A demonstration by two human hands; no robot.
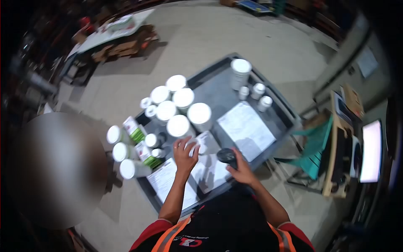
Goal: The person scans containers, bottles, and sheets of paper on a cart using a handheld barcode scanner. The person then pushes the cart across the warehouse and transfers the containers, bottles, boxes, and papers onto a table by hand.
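My right hand (241, 169) is wrapped round a dark container with a round black top (226, 156), above the front part of the grey cart (212, 84). My left hand (185, 154) has its fingers spread and slightly bent, beside a small white-capped bottle (202, 148); whether it touches the bottle is blurred. Just beyond that hand stands a large white tub (179, 126), grouped with several similar tubs. Printed sheets (210, 176) lie beneath and between my hands. Another sheet (247, 128) lies further right on the cart.
White-and-green boxes (147, 153) and white tubs (134, 169) line the cart's left edge. At its far corner stand a tall white tub (240, 73) and small bottles (258, 90). A teal chair (315, 147) and wooden desk (336, 168) are close on the right. A blurred round shape covers the left.
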